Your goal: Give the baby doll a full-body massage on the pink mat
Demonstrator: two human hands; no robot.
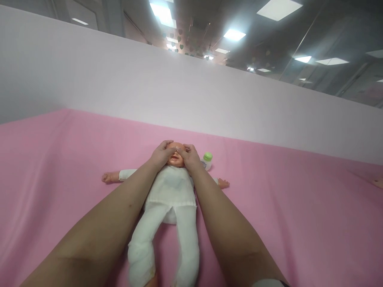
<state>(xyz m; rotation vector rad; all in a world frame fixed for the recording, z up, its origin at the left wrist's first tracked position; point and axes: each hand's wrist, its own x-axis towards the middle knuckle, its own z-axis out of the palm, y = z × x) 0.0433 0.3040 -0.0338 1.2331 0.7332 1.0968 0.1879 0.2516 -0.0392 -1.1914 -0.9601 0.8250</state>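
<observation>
Pink sheet (284, 199) bore one doll (172, 191), supine, arms spread, head away from the wearer. Left hand (161, 153) and right hand (189, 156) cupped its head from either side, fingers curled on the face, forearms outstretched. Bottle (207, 160) stood just beside the right hand.

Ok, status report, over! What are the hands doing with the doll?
Left hand and right hand both on the doll, at its head. Doll on its back on pink sheet. Green-capped bottle beside right hand.
</observation>
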